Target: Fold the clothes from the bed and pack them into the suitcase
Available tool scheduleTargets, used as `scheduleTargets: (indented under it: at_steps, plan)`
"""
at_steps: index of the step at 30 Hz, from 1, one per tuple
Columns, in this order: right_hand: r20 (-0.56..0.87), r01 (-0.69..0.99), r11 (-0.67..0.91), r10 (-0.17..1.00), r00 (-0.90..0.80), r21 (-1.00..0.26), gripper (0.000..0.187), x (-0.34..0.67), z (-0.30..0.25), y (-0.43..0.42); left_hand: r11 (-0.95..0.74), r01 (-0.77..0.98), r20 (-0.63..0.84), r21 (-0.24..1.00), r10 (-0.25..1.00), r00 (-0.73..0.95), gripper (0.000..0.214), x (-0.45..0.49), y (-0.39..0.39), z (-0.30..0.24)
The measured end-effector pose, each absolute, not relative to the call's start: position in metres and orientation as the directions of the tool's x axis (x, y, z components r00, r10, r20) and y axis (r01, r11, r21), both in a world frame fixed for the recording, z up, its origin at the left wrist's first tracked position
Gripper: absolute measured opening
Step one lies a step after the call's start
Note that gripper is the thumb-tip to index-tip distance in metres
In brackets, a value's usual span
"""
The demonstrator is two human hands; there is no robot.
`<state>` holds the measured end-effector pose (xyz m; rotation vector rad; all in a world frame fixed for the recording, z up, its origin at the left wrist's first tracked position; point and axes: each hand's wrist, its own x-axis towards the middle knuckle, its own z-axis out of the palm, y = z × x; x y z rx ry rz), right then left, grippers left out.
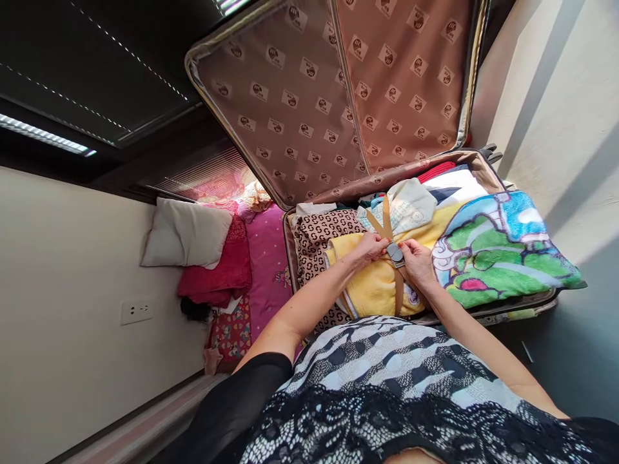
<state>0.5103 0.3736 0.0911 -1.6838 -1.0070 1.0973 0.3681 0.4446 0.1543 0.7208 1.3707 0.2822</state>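
An open suitcase (pixel 313 84) holds folded clothes and cloths. Tan packing straps (pixel 399 293) cross over the load and meet at a grey buckle (pixel 395 252). My left hand (pixel 371 247) is closed in a pinch on the strap at the buckle's left edge. On the other side, my right hand (pixel 418 261) grips the buckle's right edge between thumb and fingers. Under both hands lies a folded yellow cloth (pixel 370 283). To the right is a colourful printed blanket (pixel 503 251), and to the left a brown patterned cloth (pixel 329 225). A white printed cloth (pixel 411 205) lies beneath the upper straps.
The suitcase lid leans back, raised. On the left are a grey pillow (pixel 186 232), red bedding (pixel 225 270) and a purple sheet (pixel 268 258). A wall with a socket (pixel 137 312) stands at left, and a pale wall (pixel 575 122) at right.
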Motion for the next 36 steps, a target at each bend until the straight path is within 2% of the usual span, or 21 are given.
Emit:
scheduleTargets:
  at_steps: [3, 5, 7, 9, 10, 11, 13, 16, 19, 22, 26, 30, 33, 36]
  plan:
    - [-0.133, 0.420, -0.256, 0.944, 0.301, -0.871, 0.043, 0.513, 0.094, 0.361, 0.682, 0.341, -0.754, 0.647, 0.640, 0.151, 0.047, 0.370, 0.444, 0.148]
    - [0.027, 0.589, -0.136, 0.966, 0.259, -0.797, 0.043, 0.515, 0.099, 0.349, 0.597, 0.459, -0.703, 0.658, 0.706, 0.089, 0.044, 0.372, 0.444, 0.144]
    - [0.199, 0.746, 0.026, 0.969, 0.144, -0.666, 0.043, 0.515, 0.104, 0.333, 0.452, 0.601, -0.611, 0.659, 0.788, 0.077, 0.039, 0.370, 0.442, 0.147]
    - [0.294, 0.850, 0.173, 0.956, -0.023, -0.497, 0.043, 0.514, 0.109, 0.319, 0.224, 0.734, -0.457, 0.641, 0.880, 0.130, 0.025, 0.365, 0.436, 0.155]
    - [0.306, 0.878, 0.231, 0.947, -0.103, -0.420, 0.044, 0.513, 0.110, 0.312, 0.093, 0.786, -0.363, 0.611, 0.916, 0.174, 0.021, 0.361, 0.430, 0.160]
    - [0.299, 0.893, 0.276, 0.939, -0.171, -0.354, 0.045, 0.512, 0.110, 0.307, -0.037, 0.825, -0.268, 0.564, 0.937, 0.225, 0.026, 0.355, 0.422, 0.165]
    - [0.253, 0.906, 0.329, 0.931, -0.264, -0.266, 0.051, 0.510, 0.106, 0.301, -0.239, 0.872, -0.122, 0.428, 0.940, 0.318, 0.046, 0.341, 0.401, 0.169]
    - [0.144, 0.913, 0.346, 0.936, -0.321, -0.216, 0.064, 0.504, 0.093, 0.301, -0.398, 0.886, -0.104, 0.238, 0.897, 0.430, 0.069, 0.315, 0.368, 0.154]
    - [0.057, 0.918, 0.348, 0.937, -0.344, -0.189, 0.068, 0.496, 0.078, 0.305, -0.428, 0.888, -0.175, 0.166, 0.874, 0.454, 0.085, 0.296, 0.349, 0.126]
    - [0.008, 0.920, 0.360, 0.932, -0.364, -0.156, 0.068, 0.493, 0.077, 0.309, -0.430, 0.889, -0.163, 0.155, 0.877, 0.452, 0.088, 0.291, 0.350, 0.112]
    - [0.070, 0.923, 0.376, 0.926, -0.371, -0.087, 0.062, 0.518, 0.104, 0.320, -0.444, 0.878, -0.098, 0.181, 0.880, 0.465, 0.083, 0.297, 0.343, 0.130]
    - [0.244, 0.977, 0.215, 0.948, -0.205, -0.012, 0.062, 0.587, 0.128, 0.336, -0.511, 0.824, -0.023, 0.243, 0.847, 0.532, 0.090, 0.283, 0.304, 0.144]
    - [0.235, 0.998, 0.058, 0.971, -0.056, -0.002, 0.060, 0.634, 0.116, 0.347, -0.517, 0.810, -0.099, 0.276, 0.823, 0.559, 0.097, 0.262, 0.281, 0.135]
    - [0.199, 1.000, 0.007, 0.980, -0.006, -0.008, 0.058, 0.654, 0.091, 0.351, -0.451, 0.843, -0.183, 0.293, 0.839, 0.512, 0.097, 0.249, 0.277, 0.119]
